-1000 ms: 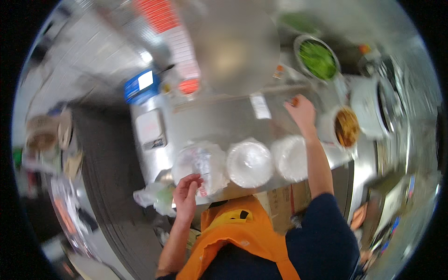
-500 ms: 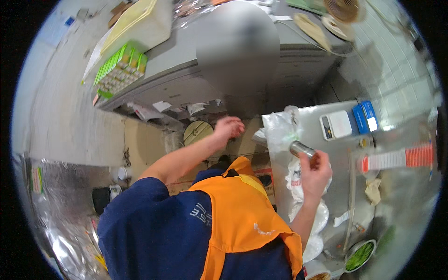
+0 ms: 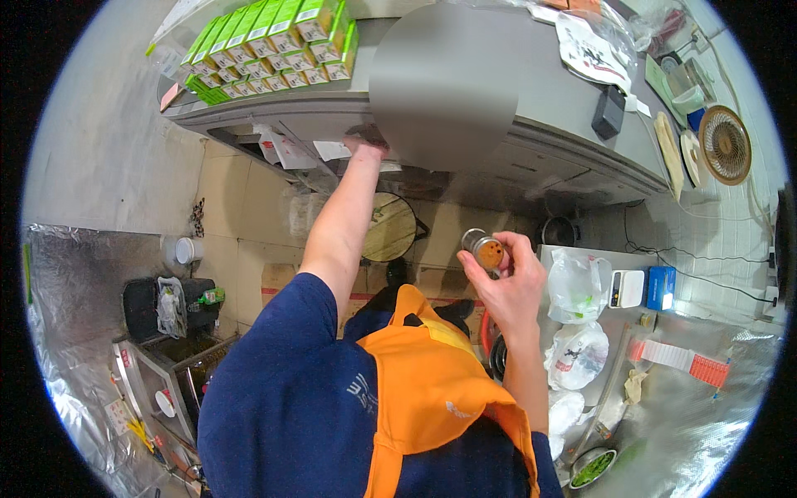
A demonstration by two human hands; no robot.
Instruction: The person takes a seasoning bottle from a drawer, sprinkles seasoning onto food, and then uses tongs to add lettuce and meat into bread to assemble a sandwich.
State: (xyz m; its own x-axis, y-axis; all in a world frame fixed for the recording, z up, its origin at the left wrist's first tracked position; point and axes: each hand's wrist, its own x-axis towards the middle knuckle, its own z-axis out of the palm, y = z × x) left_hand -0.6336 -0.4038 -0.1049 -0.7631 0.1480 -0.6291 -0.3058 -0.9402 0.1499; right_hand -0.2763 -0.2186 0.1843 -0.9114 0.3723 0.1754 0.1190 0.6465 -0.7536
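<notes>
My right hand (image 3: pixel 516 282) is closed round a small spice shaker (image 3: pixel 480 243), held in front of me above the floor. The shaker has a shiny metal body, and its end looks orange-brown with dark spots. My left arm is stretched forward, and my left hand (image 3: pixel 365 143) is at the front of the grey counter (image 3: pixel 548 91). A blurred patch and smearing hide its fingers. White papers or bags (image 3: pixel 332 150) lie near that hand.
Green-topped boxes (image 3: pixel 274 41) are stacked at the counter's far left. A round wooden-topped stool (image 3: pixel 390 226) stands on the floor ahead. On the right-hand table are plastic bags (image 3: pixel 579 286), a white scale (image 3: pixel 627 289), a blue box (image 3: pixel 661 288) and a bowl of greens (image 3: pixel 593 469).
My left hand has moved forward to the counter front. My right hand has brought the shaker left, away from the right-hand table, and tipped it. The view has shifted.
</notes>
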